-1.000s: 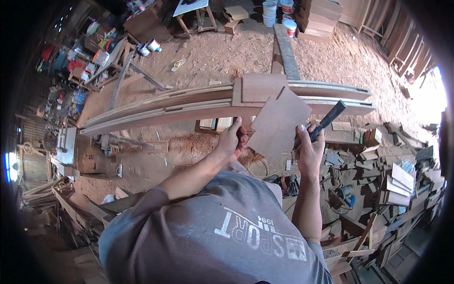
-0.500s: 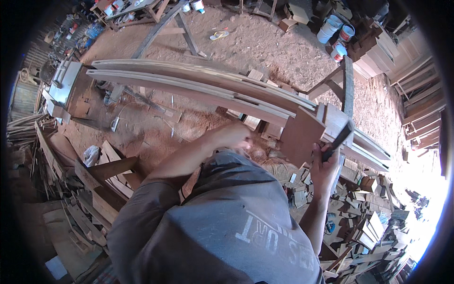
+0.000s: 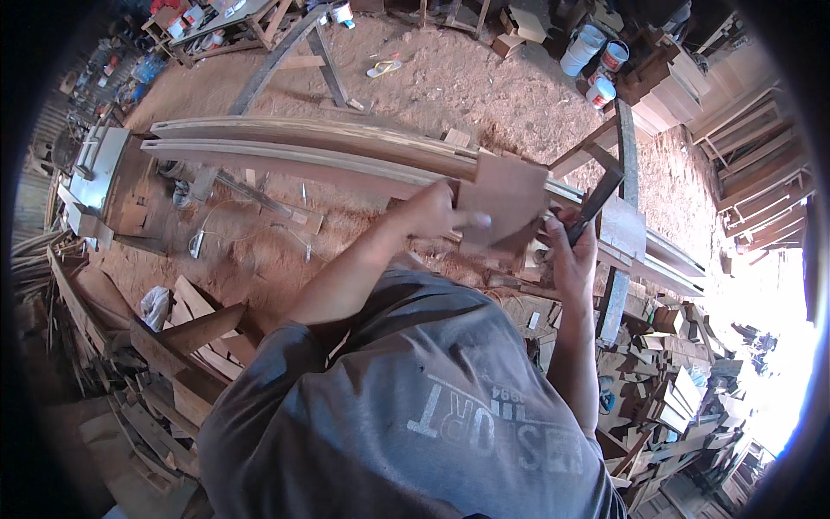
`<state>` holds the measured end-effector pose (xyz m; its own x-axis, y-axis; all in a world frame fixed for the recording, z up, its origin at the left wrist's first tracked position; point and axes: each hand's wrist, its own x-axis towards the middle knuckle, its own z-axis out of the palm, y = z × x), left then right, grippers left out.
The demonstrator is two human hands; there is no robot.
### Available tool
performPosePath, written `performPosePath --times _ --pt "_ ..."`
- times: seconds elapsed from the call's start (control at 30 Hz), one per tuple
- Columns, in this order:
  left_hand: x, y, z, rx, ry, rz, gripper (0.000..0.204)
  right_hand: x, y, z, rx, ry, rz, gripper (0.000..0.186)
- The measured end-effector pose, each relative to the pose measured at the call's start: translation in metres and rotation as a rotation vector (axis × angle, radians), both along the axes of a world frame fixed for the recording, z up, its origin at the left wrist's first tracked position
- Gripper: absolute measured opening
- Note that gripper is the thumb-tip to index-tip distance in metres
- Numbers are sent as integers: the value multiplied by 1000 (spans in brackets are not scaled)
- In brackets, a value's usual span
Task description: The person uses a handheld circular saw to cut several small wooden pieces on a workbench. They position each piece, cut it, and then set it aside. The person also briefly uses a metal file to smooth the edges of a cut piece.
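My right hand (image 3: 571, 251) is closed round a dark, flat-bladed tool (image 3: 601, 197), its blade slanting up and away. The fingers of that hand also lie by the right edge of a flat brown wooden panel (image 3: 506, 197), which is tilted over the long boards. Slightly blurred, my left hand (image 3: 437, 214) reaches to the panel's left edge with a finger stretched out across its face. Whether it presses on the panel, I cannot tell. Long grooved wooden boards (image 3: 294, 156) run crosswise behind the panel.
Wooden trestles (image 3: 624, 156) stand along the boards. Wood offcuts (image 3: 683, 415) are heaped at the lower right, more planks (image 3: 186, 381) at the lower left. White buckets (image 3: 579, 54) stand at the far right, and a flip-flop (image 3: 384, 67) lies on the dusty floor.
The panel has moved left and been raised in front of the boards. My left hand has come from near my body up to it; my right hand, still holding the tool, has shifted left.
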<state>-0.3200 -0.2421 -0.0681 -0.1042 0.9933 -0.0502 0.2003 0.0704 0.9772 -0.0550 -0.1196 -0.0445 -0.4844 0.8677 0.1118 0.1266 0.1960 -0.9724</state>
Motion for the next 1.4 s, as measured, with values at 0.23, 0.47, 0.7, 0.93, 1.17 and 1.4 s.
performPosePath --times 0.23,0.47,0.7,0.93,1.17,1.4 --pt "-71 34 -33 141 -103 161 48 9 3 -4 -235 120 -28 18" --pt "-79 46 -50 71 -14 56 48 20 -16 -27 -277 120 -60 18" --pt "-75 36 -30 -28 114 13 48 32 -27 -39 -308 90 -131 15" --pt "-68 28 -17 -38 276 15 48 28 -31 -41 -337 41 -127 18" --pt "-69 29 -17 -101 411 35 53 15 -33 -36 -332 32 -116 23" --pt "-69 28 -2 -107 418 11 49 29 -30 -33 -358 -24 -158 21"
